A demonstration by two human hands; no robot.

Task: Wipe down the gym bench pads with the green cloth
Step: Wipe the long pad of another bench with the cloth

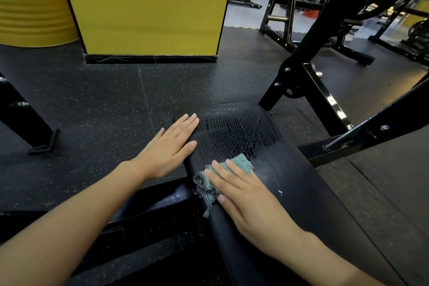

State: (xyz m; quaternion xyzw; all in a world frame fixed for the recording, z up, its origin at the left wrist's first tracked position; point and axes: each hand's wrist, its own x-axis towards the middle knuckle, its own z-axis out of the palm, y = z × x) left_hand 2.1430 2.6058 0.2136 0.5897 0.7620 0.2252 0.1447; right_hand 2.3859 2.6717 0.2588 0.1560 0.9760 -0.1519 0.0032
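Observation:
A black gym bench pad runs from the bottom centre up to mid-frame, its far end streaked with wet wipe marks. The green cloth lies bunched on the pad near its left edge, a dark checked corner hanging over the side. My right hand presses flat on the cloth with straight fingers. My left hand rests flat on the pad's far left corner, fingers straight, holding nothing.
Black steel frame bars of the bench rise to the right. Another black frame leg stands at the left. A yellow pillar stands ahead on the speckled black rubber floor. More gym machines crowd the back right.

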